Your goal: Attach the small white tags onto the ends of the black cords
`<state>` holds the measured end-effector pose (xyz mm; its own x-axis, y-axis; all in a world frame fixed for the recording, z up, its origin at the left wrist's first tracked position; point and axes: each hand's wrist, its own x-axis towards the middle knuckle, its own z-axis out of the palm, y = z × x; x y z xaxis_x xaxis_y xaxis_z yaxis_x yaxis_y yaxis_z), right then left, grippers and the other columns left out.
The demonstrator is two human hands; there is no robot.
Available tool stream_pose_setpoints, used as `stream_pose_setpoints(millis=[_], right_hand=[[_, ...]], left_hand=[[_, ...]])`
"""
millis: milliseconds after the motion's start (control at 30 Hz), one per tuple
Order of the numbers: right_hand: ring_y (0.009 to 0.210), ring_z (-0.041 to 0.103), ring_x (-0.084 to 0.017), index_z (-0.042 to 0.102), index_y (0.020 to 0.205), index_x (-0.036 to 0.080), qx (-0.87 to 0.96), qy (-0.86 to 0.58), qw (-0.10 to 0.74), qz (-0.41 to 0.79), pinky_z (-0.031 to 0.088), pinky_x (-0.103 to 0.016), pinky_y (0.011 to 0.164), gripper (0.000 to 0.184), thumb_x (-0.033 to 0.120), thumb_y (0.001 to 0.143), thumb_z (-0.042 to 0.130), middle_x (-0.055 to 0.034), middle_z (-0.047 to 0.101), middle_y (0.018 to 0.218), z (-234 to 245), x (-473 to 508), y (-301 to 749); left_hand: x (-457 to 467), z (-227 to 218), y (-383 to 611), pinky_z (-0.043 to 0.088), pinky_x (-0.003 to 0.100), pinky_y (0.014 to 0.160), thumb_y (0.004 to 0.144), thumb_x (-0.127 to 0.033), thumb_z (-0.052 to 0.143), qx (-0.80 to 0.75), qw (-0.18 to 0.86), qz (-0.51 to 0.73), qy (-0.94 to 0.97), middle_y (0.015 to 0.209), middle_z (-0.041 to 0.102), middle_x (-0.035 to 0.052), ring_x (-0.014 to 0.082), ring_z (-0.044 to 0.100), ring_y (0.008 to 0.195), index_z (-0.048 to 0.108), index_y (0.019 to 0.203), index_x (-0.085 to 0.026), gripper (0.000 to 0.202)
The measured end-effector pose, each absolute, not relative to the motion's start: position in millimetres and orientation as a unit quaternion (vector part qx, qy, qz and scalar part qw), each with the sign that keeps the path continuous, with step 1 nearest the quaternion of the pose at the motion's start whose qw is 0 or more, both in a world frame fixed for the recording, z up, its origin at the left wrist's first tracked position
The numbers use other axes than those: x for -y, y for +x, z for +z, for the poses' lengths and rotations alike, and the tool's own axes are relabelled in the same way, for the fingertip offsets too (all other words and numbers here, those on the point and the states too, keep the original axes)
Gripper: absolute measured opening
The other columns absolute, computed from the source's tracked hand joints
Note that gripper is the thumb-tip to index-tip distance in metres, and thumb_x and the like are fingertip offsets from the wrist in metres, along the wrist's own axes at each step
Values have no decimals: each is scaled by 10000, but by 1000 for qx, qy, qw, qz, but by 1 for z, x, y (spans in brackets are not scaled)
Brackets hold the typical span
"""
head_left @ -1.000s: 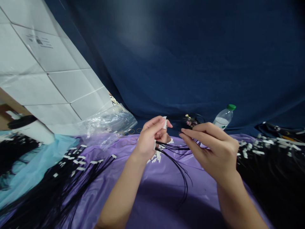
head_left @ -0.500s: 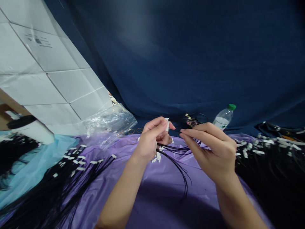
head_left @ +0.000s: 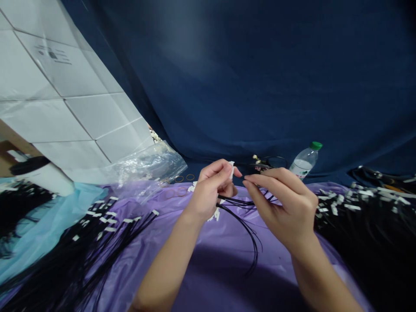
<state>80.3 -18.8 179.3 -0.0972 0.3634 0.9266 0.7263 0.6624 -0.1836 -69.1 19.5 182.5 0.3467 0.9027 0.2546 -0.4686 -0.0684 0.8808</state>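
Observation:
Between the thumb and index finger of my left hand (head_left: pixel 211 188) is a small white connector (head_left: pixel 232 170). Black wires (head_left: pixel 248 229) run out from below that palm, some curving down over the purple cloth and others passing behind my right hand (head_left: pixel 282 201). The right thumb and index finger are pinched together just to the right of the connector, a small gap away. Whatever lies between those fingertips is too small to make out; a thin dark wire appeared there a moment ago. Loose white connectors (head_left: pixel 214 214) lie on the cloth behind my left hand.
Bundles of black wires with white ends lie left (head_left: pixel 107 225) and right (head_left: pixel 354 203) on the purple cloth (head_left: pixel 221 268). A green-capped bottle (head_left: pixel 303 162) stands behind my right hand. Clear plastic film (head_left: pixel 152 164), rubber bands (head_left: pixel 190 177) and white boxes (head_left: pixel 74 108) are at the left.
My right hand has shifted slightly left, closer to the connector. My left hand has moved a little to the right with the connector, which has turned slightly.

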Motion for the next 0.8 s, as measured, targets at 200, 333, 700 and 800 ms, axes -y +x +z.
stream_pose_setpoints(millis=[200,333,700,800], right_hand=[[677,609,-144,703,854,216,718,-376,559,-174,472,-292,636,130,99,798,698,-13,674,771,178,20,78],[678,613,-145,698,855,212,718,-375,555,-189,469,-292,637,132,97,791,708,-8,693,778,177,21,75],[824,602,-199,688,929,212,673,-387,591,-219,487,-346,733,228,88,748,747,-61,655,906,188,33,85],[734,604,-138,665,885,206,763,-373,525,-55,487,-274,680,127,103,813,684,-9,651,811,189,38,85]], left_hand=[[-20,181,-67,271,191,410,818,-442,641,-209,656,529,496,438,246,-99,21,237,329,612,717,-165,296],[-21,180,-67,239,177,395,819,-428,645,-221,661,525,488,458,262,-93,15,228,339,615,715,-163,286],[-26,188,-73,279,162,400,841,-355,634,-248,629,625,390,473,255,-103,3,226,329,597,740,-143,238],[-31,188,-77,290,159,394,863,-346,606,-243,614,663,354,476,278,-99,5,248,323,590,749,-139,236]])
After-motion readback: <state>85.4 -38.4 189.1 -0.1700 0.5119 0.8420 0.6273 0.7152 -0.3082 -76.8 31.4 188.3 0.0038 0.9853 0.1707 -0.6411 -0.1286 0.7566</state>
